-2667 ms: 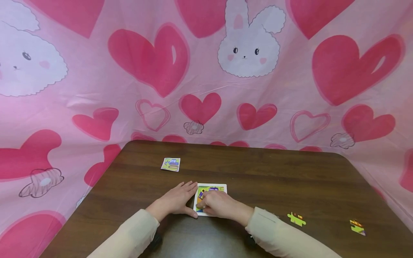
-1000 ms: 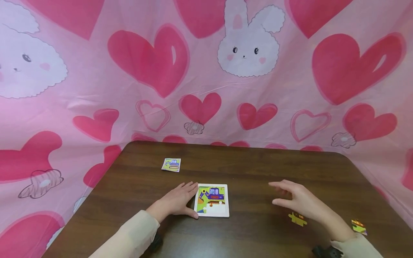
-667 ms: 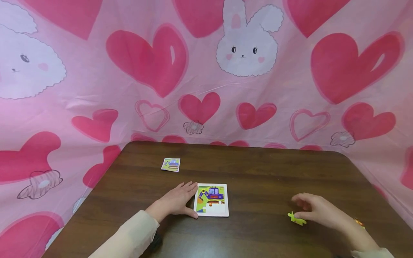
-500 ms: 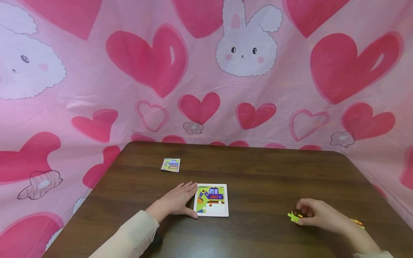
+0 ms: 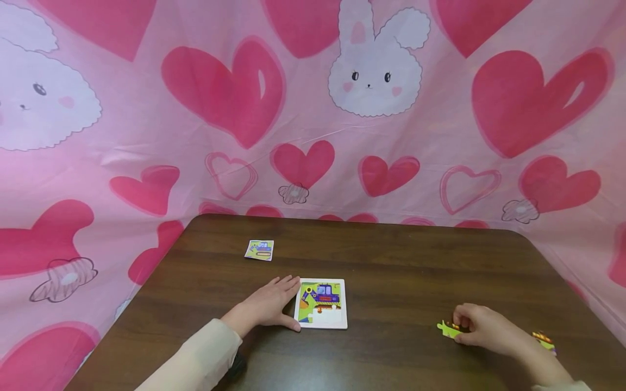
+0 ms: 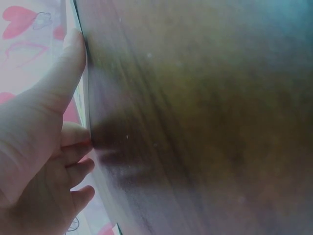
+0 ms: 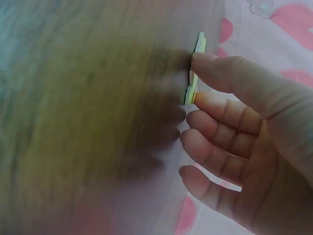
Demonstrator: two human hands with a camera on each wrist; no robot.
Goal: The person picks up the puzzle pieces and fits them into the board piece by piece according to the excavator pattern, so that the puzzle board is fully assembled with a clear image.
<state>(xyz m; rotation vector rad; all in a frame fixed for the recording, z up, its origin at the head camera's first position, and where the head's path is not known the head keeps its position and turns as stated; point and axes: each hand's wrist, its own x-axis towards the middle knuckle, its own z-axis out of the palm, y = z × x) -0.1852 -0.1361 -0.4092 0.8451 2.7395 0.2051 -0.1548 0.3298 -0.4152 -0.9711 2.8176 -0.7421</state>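
My left hand (image 5: pixel 266 305) rests along the left edge of a white-framed jigsaw puzzle (image 5: pixel 344 312), its fingers and thumb extended. The puzzle shows a purple excavator on green; bare white backing shows at its lower right. In the left wrist view the thumb and fingertips touch the frame's edge. My right hand (image 5: pixel 491 330) pinches a lime-green puzzle piece (image 5: pixel 446 329) between thumb and index finger, at or just above the table. The right wrist view has this piece (image 7: pixel 200 45) edge-on, the other fingers loosely bent below it.
Another puzzle piece (image 5: pixel 544 342), green and orange, lies right of my right hand, partly behind the wrist. A small picture card (image 5: pixel 260 250) with the same excavator lies toward the back left of the dark wooden table (image 5: pixel 391 260). Pink printed cloth (image 5: pixel 313 125) hangs behind.
My right hand has left the puzzle, moved right across the table, come down at the lime-green piece and pinched it. My left hand has stayed at the frame.
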